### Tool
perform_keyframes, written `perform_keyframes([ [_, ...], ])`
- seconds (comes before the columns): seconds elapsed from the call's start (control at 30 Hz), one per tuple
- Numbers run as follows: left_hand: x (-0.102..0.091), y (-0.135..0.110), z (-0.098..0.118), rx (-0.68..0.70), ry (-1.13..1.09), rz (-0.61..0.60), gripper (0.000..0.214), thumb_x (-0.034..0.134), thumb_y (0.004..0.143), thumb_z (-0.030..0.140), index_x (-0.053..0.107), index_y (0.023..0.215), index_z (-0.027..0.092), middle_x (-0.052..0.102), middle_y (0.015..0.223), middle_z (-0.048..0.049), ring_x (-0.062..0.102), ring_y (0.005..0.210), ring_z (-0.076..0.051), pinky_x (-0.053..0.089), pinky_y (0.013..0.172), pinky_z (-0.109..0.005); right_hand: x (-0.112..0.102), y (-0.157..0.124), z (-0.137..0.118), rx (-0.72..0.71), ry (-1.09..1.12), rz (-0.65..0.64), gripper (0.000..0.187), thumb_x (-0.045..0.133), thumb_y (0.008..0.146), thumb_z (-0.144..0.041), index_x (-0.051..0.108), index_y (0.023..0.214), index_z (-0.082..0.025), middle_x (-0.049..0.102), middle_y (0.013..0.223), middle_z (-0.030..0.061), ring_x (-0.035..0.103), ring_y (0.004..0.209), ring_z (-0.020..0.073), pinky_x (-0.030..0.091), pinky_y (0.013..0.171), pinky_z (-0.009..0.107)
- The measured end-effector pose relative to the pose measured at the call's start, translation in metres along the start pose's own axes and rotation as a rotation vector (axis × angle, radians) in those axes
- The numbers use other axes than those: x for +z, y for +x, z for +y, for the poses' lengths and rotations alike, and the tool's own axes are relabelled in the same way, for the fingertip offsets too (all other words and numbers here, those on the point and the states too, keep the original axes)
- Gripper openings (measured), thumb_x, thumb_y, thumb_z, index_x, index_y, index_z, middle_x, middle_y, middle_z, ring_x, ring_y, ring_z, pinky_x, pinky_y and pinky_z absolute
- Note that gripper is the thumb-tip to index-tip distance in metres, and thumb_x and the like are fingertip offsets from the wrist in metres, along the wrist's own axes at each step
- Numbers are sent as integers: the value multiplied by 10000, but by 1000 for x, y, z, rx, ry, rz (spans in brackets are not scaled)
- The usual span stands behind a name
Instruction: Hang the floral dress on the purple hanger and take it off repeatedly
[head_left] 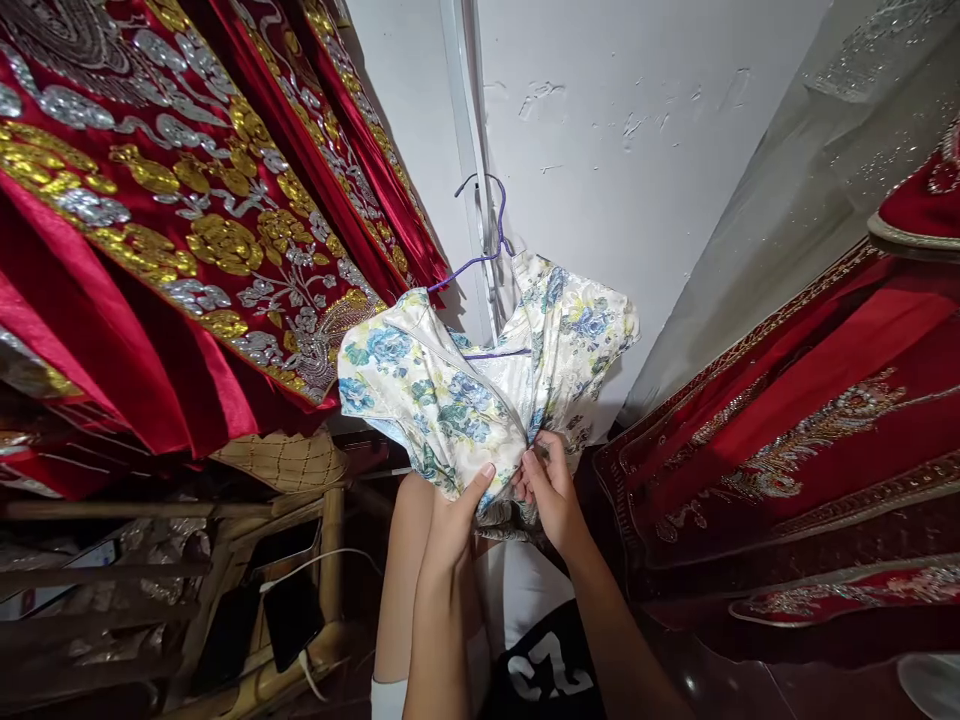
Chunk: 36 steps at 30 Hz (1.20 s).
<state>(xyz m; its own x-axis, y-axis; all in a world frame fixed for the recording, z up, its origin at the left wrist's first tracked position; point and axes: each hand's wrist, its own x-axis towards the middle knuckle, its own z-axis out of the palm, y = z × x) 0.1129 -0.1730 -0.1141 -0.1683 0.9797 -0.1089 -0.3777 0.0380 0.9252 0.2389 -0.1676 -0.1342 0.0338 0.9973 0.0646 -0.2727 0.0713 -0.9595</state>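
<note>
A white floral blouse (pixel 457 400) with blue and yellow flowers hangs on a purple wire hanger (pixel 501 215) in front of me. My left hand (pixel 461 505) grips its lower front, thumb on top of the cloth and the other fingers hidden beneath. At the crossed neckline edge, my right hand (pixel 547 485) pinches the cloth with thumb and fingers closed. The garment's lower part is bunched over my lap, with greyish gathered fabric below the hands. Its right-hand sleeve rests near the wall.
Red garments with gold and silver sequins (pixel 225 245) hang at the left. More red embroidered clothing (pixel 787 470) and a sheer pale gown (pixel 720 250) are at the right. A bamboo rack (pixel 330 545) at lower left holds dark phones (pixel 292 615) with a white cable. Behind stands a white wall (pixel 600 190).
</note>
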Motion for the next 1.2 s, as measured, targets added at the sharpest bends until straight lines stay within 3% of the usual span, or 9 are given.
perform_keyframes([
  [0.13, -1, 0, -2, 4, -7, -16, 766, 905, 660, 412, 648, 1328, 137, 739, 1212, -144, 698, 1150, -319, 543, 1040, -424, -1, -2, 0, 6, 20, 38, 430, 612, 906, -635, 471, 1050, -255, 576, 687, -48, 515, 529, 124, 410, 504, 254],
  [0.3, -1, -1, -4, 5, -29, -5, 777, 899, 665, 404, 641, 1347, 135, 736, 1224, -151, 696, 1154, -329, 537, 1049, -444, -3, -5, -7, 29, -16, -60, 398, 586, 933, -618, 483, 870, -238, 551, 616, -43, 503, 556, 124, 411, 537, 251],
  [0.5, -9, 3, -18, -57, -104, -55, 735, 868, 722, 380, 601, 1371, 164, 694, 1312, -158, 679, 1189, -327, 523, 1069, -446, -11, -4, -19, -1, -86, 36, 382, 609, 897, -525, 539, 679, -219, 529, 546, -15, 468, 529, 134, 380, 529, 273],
  [0.6, -13, 8, -33, 61, -56, 131, 669, 812, 797, 406, 541, 1377, 208, 644, 1359, -145, 639, 1245, -302, 512, 1056, -416, -14, -2, -19, 46, -87, 27, 364, 616, 860, -467, 497, 613, -228, 500, 509, -17, 441, 503, 135, 363, 520, 281],
  [0.67, -11, 7, -44, 261, 26, 386, 643, 781, 830, 395, 481, 1381, 254, 572, 1417, -115, 575, 1308, -265, 463, 1093, -393, -14, -2, -16, 76, -97, 5, 360, 608, 850, -447, 478, 593, -231, 479, 486, -22, 429, 486, 131, 350, 513, 279],
  [0.73, -4, 3, -54, 454, 160, 505, 562, 769, 839, 359, 491, 1320, 268, 513, 1446, -94, 508, 1357, -246, 398, 1138, -384, -13, -2, -12, 98, -106, -16, 353, 597, 847, -436, 474, 588, -230, 469, 466, -28, 421, 462, 124, 337, 503, 272],
  [0.8, 4, 0, -62, 513, 297, 350, 390, 731, 865, 336, 561, 1203, 241, 527, 1406, -100, 483, 1366, -256, 374, 1141, -380, -13, -1, -10, 110, -124, -52, 337, 584, 853, -420, 497, 596, -221, 475, 451, -33, 418, 439, 115, 334, 501, 264],
  [0.97, 18, 14, -68, 362, 371, -164, 235, 623, 922, 342, 607, 1116, 210, 626, 1148, -83, 598, 1115, -231, 458, 980, -331, -29, 6, -22, 189, -206, -195, 311, 590, 843, -395, 556, 598, -206, 515, 390, -27, 374, 387, 105, 324, 484, 251],
  [1.2, 34, 12, -53, 396, 413, -353, 254, 502, 1001, 386, 590, 858, 195, 592, 798, -15, 571, 810, -176, 450, 799, -271, -44, 5, -32, 187, -6, -147, 414, 697, 802, -529, 566, 583, -204, 496, 388, -30, 372, 381, 99, 310, 469, 253],
])
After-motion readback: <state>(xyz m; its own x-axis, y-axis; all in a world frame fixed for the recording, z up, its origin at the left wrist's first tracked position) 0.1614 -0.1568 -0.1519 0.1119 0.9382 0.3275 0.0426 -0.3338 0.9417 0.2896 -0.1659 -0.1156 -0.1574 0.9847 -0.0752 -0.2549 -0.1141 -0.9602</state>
